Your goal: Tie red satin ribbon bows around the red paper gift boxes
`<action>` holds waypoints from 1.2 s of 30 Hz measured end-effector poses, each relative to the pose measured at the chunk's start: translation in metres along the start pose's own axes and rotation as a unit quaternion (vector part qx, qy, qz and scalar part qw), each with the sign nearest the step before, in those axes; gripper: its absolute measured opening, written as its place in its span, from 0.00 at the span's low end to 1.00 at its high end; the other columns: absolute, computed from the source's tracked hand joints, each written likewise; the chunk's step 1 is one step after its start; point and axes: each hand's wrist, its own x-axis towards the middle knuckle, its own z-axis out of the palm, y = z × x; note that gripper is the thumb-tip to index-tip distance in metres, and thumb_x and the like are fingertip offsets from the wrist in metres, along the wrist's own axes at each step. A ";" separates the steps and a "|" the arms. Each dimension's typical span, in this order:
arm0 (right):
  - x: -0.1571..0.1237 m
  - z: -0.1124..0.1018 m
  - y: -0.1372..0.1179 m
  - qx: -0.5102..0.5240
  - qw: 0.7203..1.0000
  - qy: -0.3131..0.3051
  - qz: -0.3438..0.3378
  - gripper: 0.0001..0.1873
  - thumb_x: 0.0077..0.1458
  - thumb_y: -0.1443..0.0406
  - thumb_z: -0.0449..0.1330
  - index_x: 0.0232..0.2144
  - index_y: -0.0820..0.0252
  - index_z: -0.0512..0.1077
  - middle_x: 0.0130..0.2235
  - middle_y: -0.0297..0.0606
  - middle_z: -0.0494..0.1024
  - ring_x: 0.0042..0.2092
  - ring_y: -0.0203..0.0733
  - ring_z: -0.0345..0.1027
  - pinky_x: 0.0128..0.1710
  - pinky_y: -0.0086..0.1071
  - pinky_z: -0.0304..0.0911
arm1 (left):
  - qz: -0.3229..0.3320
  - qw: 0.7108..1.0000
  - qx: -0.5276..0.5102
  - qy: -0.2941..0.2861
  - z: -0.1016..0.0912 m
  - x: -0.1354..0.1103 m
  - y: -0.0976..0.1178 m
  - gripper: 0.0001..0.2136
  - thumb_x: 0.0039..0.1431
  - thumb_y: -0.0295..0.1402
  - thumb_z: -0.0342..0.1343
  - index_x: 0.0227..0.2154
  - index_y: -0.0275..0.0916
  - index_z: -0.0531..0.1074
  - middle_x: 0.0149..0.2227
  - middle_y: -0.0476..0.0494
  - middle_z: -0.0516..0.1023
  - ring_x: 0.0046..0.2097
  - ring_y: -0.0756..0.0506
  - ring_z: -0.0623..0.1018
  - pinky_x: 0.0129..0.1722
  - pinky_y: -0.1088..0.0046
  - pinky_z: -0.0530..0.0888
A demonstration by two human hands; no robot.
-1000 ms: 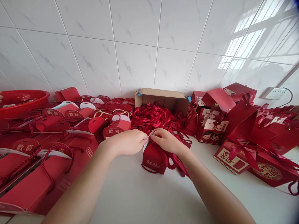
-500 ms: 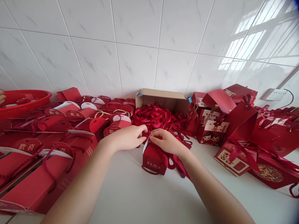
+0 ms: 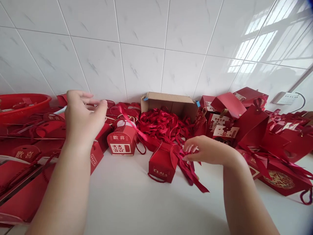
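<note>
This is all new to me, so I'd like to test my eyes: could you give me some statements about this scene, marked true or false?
1. Red ribbons lie heaped at the cardboard box. True.
2. The left hand is inside the cardboard box. False: the left hand is raised, apart from it.
3. A small box stands on the table. True.
4. The basin at the far left is blue. False: the basin is red.
</note>
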 end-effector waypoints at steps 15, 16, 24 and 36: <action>0.033 0.016 0.007 -0.010 0.997 -0.059 -0.051 0.04 0.44 0.71 0.57 0.22 0.57 0.67 0.30 0.35 0.76 0.31 0.40 0.68 0.28 0.30 0.59 | 0.043 0.990 0.013 -0.136 0.052 0.028 0.029 0.05 0.48 0.36 0.52 0.25 0.42 0.69 0.29 0.49 0.75 0.28 0.48 0.71 0.24 0.74 0.62; 0.034 0.016 0.009 -0.008 0.997 -0.066 -0.048 0.04 0.44 0.71 0.57 0.23 0.57 0.67 0.30 0.35 0.76 0.31 0.39 0.68 0.28 0.29 0.59 | 0.038 0.989 0.016 -0.145 0.051 0.027 0.028 0.04 0.46 0.36 0.53 0.23 0.41 0.68 0.28 0.49 0.75 0.27 0.48 0.70 0.23 0.74 0.62; 0.027 0.009 0.015 -0.025 0.999 -0.047 0.003 0.05 0.42 0.68 0.63 0.24 0.58 0.69 0.28 0.36 0.75 0.27 0.38 0.65 0.23 0.29 0.55 | -0.012 0.985 0.049 -0.168 0.041 0.020 0.024 0.06 0.44 0.36 0.53 0.20 0.40 0.69 0.23 0.48 0.72 0.23 0.48 0.66 0.21 0.73 0.57; 0.029 0.011 0.015 -0.016 0.979 -0.200 0.039 0.38 0.44 0.65 0.63 0.59 0.58 0.61 0.33 0.38 0.79 0.30 0.41 0.72 0.22 0.27 0.60 | -0.051 0.975 0.000 -0.216 0.057 0.028 0.025 0.36 0.46 0.30 0.49 0.63 0.43 0.55 0.32 0.44 0.81 0.25 0.44 0.75 0.25 0.70 0.68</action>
